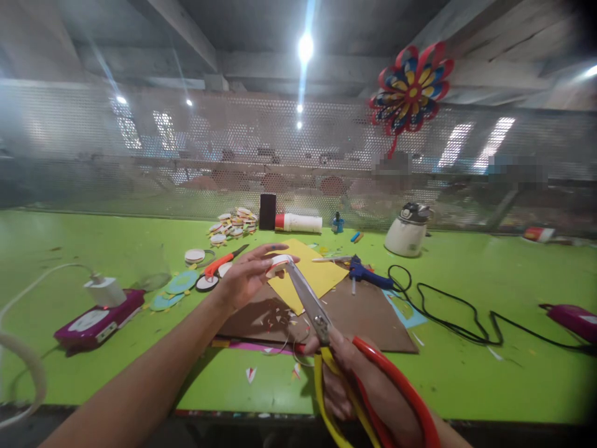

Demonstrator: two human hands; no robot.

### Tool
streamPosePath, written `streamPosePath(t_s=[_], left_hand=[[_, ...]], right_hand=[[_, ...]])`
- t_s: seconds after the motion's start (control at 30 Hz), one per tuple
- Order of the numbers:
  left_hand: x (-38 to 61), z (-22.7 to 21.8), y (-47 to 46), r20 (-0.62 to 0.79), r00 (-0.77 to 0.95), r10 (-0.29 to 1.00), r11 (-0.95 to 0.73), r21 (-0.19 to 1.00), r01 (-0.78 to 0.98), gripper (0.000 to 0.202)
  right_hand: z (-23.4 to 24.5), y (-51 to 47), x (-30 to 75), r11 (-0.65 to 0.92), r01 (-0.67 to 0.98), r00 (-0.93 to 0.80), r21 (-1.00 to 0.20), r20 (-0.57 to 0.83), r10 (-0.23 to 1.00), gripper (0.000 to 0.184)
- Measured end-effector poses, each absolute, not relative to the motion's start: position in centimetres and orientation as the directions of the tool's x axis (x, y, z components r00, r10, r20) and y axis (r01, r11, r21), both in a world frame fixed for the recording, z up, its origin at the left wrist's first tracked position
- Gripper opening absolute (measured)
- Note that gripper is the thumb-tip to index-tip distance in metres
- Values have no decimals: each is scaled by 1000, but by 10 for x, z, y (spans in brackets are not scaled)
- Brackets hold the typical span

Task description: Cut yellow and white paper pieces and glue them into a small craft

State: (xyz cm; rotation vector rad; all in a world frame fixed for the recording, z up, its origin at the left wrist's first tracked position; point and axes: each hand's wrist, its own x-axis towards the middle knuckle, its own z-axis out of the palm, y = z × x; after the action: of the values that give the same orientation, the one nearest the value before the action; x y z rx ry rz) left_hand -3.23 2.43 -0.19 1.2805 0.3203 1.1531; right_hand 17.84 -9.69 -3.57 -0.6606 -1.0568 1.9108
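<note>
My left hand (247,277) pinches a small white and red paper disc (276,264) above the table, fingers closed on its edge. My right hand (361,389) grips large scissors (310,305) by their red and yellow handles. The steel blades point up and away, and their tips meet the disc. Under both hands lie a yellow sheet (312,274) and a brown cardboard sheet (354,314) on the green table (466,373).
A blue glue gun (366,274) with a black cord (466,317) lies right of the yellow sheet. Smaller red scissors (224,260), paper circles (184,286) and a pile of discs (233,225) sit left. A white jar (408,231), a purple device (96,320) and paper scraps are nearby.
</note>
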Motion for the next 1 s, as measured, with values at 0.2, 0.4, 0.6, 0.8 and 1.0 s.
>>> streamPosePath(t_s=[0.2, 0.4, 0.6, 0.8, 1.0], left_hand=[[-32, -1, 24, 385, 446, 808, -142, 862, -487, 39], [-31, -3, 23, 378, 438, 816, -158, 873, -461, 38], [-33, -6, 27, 392, 442, 807, -173, 872, -458, 33], [-32, -5, 24, 375, 434, 819, -157, 874, -459, 31], [-30, -3, 23, 349, 432, 832, -127, 877, -464, 30]], right_hand=[[-34, -99, 180, -297, -395, -514, -869, -59, 856, 37], [-39, -99, 182, -144, -273, -435, -951, -11, 900, 41], [-37, -101, 182, -113, -213, -396, -971, -20, 918, 39], [-31, -101, 180, -83, -170, -384, -982, -12, 923, 41], [-28, -102, 181, -95, -153, -400, -984, -26, 916, 43]])
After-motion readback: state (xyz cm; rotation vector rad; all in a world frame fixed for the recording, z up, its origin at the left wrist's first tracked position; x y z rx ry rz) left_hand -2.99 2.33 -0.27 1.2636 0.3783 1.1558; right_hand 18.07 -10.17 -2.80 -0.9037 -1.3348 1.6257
